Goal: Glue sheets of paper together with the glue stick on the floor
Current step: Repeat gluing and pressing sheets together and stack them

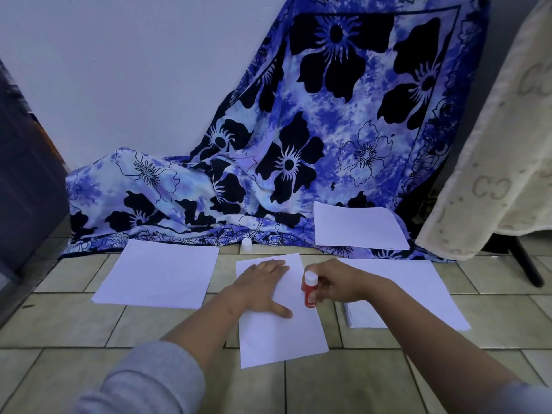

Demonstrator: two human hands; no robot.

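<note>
Around you: blue floral cloth draped from the wall down onto the tiled floor, right behind the work area. A small white cap stands at the cloth's edge, well apart from both hands. A paper pile lies on the cloth, far right. A left sheet lies flat on the tiles, just beside the centre sheet. A right sheet lies under your right forearm, with a smaller stack at its near-left corner. A cream cover hangs at far right, with a dark leg below it. Nothing sits between your hands and the centre sheet.

Your left hand is flat on the upper half of the centre sheet, fingers straight and pointing away from you, thumb splayed toward you, pinning the paper.

Your right hand has its fingers curled round the glue stick, gripping from the right.

The stick's long axis is near upright with a slight lean: white end up, red body down. Its lower end sits at the centre sheet's right edge; I can't tell if it touches. The sheet's long axis runs away from you, skewed slightly.
</note>
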